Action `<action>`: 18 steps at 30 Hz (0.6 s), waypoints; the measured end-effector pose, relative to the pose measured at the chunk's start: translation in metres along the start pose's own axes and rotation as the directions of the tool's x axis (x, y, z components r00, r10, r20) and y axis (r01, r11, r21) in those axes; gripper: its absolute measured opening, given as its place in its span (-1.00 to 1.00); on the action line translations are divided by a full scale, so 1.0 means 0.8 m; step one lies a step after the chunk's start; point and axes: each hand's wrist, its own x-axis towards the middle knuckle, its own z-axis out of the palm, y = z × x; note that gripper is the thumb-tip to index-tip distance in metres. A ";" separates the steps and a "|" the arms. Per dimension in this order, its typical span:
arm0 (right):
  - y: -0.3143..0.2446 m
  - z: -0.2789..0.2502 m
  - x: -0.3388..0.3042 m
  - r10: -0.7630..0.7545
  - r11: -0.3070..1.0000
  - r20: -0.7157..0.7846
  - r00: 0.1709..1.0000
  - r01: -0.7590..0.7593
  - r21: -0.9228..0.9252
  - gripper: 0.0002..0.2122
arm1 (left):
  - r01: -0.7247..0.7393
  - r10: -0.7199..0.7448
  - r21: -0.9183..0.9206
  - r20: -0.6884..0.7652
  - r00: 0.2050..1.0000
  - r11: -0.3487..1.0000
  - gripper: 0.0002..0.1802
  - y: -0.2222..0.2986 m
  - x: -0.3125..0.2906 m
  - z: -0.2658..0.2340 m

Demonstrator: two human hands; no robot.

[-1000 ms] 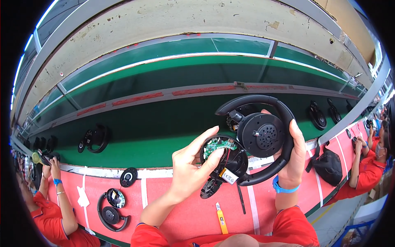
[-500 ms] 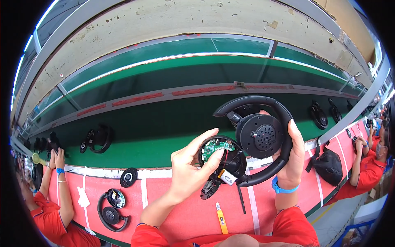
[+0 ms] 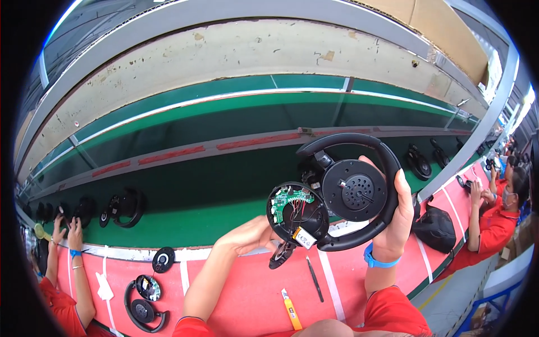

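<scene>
A pair of black over-ear headphones is held up over the bench edge. My right hand is closed around the headband's right side, with some fingers behind it. The right ear cup shows a round perforated plate. The left ear cup is uncovered, showing a green circuit board, thin red wires and a silver battery at its lower edge. My left hand is closed at this cup's lower left, fingertips partly hidden behind it. A dark oval piece hangs below, by the fingers.
On the pink bench mat lie a yellow cutter, a thin black stick, another opened headset and a round black disc. More headsets rest on the green belt. Co-workers sit on both sides; a black bag lies right.
My left thumb has come off the circuit board, and the left hand has moved down and left to the cup's lower edge. My right hand keeps its hold. The view has shifted slightly.
</scene>
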 end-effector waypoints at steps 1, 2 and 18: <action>-0.002 -0.002 0.000 -0.010 1.000 0.003 1.000 0.010 -0.010 -0.57 | -0.002 0.017 -0.123 0.121 0.993 0.992 -0.35 -0.005 0.002 -0.006; -0.003 -0.004 0.001 -0.023 1.000 0.010 1.000 0.023 0.004 -0.58 | -0.011 0.027 -0.122 0.131 0.991 0.992 -0.35 -0.010 0.001 -0.013; 0.012 -0.001 -0.009 -0.023 1.000 0.037 0.999 0.024 -0.007 -0.58 | -0.695 0.623 0.111 -0.556 0.549 0.711 -0.62 0.055 -0.098 -0.028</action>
